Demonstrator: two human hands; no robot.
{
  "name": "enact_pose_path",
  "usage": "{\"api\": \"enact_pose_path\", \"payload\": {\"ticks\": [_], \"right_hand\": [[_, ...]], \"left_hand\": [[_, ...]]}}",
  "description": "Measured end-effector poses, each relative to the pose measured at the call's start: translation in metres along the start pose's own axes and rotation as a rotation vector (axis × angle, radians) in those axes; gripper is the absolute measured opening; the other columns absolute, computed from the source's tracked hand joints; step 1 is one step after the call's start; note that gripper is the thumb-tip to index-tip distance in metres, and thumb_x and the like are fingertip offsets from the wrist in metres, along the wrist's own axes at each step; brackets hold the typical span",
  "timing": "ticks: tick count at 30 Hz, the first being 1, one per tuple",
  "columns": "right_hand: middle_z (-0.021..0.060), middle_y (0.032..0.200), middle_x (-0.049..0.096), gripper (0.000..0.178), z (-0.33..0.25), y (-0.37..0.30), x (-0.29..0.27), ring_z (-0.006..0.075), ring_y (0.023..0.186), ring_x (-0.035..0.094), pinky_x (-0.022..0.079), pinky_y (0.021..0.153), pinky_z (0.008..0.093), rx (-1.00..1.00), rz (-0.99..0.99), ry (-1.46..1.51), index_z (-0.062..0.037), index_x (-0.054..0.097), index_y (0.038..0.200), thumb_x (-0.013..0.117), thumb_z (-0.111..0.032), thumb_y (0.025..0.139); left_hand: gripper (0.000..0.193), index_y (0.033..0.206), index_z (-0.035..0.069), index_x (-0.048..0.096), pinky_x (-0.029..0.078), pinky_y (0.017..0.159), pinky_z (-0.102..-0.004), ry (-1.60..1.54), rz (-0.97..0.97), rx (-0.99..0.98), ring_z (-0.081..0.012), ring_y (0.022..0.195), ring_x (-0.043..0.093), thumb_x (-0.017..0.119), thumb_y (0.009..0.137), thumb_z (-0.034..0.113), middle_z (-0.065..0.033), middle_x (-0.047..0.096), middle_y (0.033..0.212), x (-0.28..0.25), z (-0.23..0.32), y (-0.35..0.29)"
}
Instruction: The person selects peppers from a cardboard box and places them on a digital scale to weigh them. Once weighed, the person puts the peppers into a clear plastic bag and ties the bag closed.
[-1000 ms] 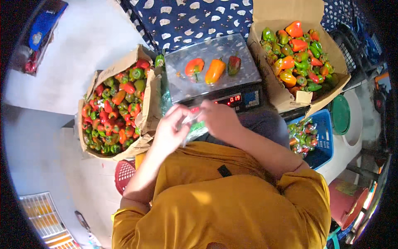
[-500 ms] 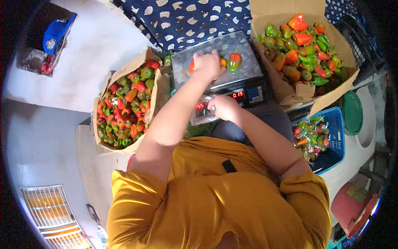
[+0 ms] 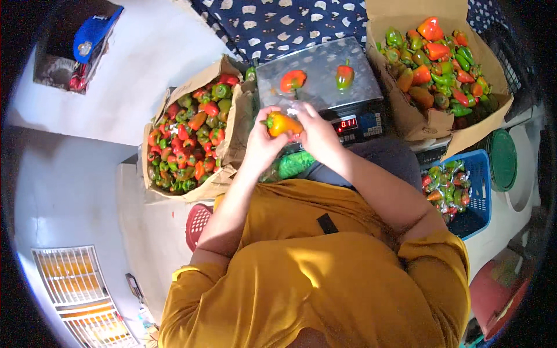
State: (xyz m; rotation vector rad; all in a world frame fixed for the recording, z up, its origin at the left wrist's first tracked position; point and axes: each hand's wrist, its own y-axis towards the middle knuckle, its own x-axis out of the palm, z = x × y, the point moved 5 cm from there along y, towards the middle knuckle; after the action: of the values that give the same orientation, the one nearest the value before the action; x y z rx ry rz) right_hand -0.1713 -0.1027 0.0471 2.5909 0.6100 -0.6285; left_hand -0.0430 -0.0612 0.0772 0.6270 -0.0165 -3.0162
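Note:
An orange-yellow bell pepper [image 3: 284,124] is gripped in my left hand [image 3: 264,141], in front of the scale's near edge. Close against it on the right, my right hand [image 3: 320,138] is closed on a clear plastic bag [image 3: 295,108], only partly visible between the hands. On the steel plate of the digital scale [image 3: 322,95] lie two more peppers, a red-orange one [image 3: 293,80] and a green-and-red one [image 3: 344,76]. The scale's lit red display [image 3: 347,124] shows just right of my right hand.
Cardboard boxes of mixed peppers stand left [image 3: 152,181] and right [image 3: 441,129] of the scale. A blue basket [image 3: 479,194] with bagged peppers sits at the right, beside a green lid [image 3: 502,160]. A green mesh bundle [image 3: 295,165] lies below my hands.
My left hand has lifted the orange-yellow pepper off the scale plate and brought it back toward me. My right hand, with the plastic bag, has moved up to meet it.

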Motion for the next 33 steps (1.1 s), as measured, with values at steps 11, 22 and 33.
{"api": "enact_pose_path", "payload": {"ticks": [11,22,33], "right_hand": [[0.0123,0.145,0.034,0.057,-0.06,-0.028,-0.01,0.0329,0.111,0.056,0.05,0.088,0.0362,-0.46,0.185,-0.017,-0.0014,0.043,0.133,0.05,0.004,0.077],[0.0176,0.14,0.037,0.058,-0.053,-0.025,-0.037,0.0363,0.111,0.054,0.051,0.085,0.0391,-0.271,0.32,0.146,-0.005,0.044,0.133,0.054,-0.001,0.076],[0.0125,0.141,0.039,0.059,-0.05,-0.033,-0.021,0.0323,0.096,0.06,0.053,0.077,0.0384,-0.358,0.149,0.028,-0.0071,0.044,0.133,0.055,-0.001,0.075]], "left_hand": [[0.033,0.116,0.001,0.052,0.05,0.086,-0.0335,-0.922,0.062,-0.232,-0.0207,0.097,0.061,0.055,0.089,0.02,-0.0095,0.061,0.109,0.005,-0.006,0.004],[0.049,0.123,0.005,0.048,0.041,0.099,-0.041,-1.289,0.018,0.028,-0.0289,0.114,0.052,0.059,0.083,0.031,-0.0124,0.055,0.124,0.011,0.032,-0.004],[0.055,0.128,0.004,0.036,0.034,0.101,-0.0349,-0.033,0.171,0.349,-0.0251,0.117,0.045,0.058,0.078,0.004,-0.0143,0.046,0.122,0.015,0.009,-0.007]]}}
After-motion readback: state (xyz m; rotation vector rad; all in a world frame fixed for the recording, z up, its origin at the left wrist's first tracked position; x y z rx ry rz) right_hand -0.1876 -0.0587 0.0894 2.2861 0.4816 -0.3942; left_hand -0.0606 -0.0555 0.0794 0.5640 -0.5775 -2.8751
